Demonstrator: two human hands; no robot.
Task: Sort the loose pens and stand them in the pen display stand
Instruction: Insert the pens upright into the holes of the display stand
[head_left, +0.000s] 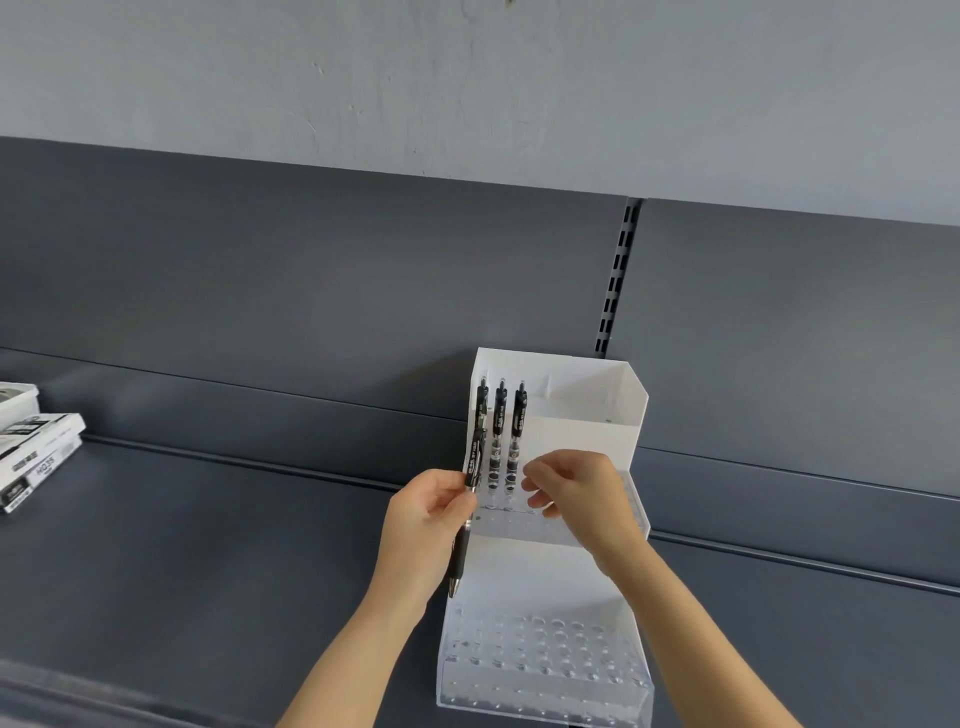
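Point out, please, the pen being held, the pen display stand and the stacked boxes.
held pen (460, 553), head view, on its black grip below the fingers.
pen display stand (587, 421), head view, on its bare white back panel.
stacked boxes (39, 457), head view, on a box's white top face.

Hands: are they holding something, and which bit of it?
The left hand pinches a black pen near its middle, just above the dark grip, tip down. The right hand holds nothing.
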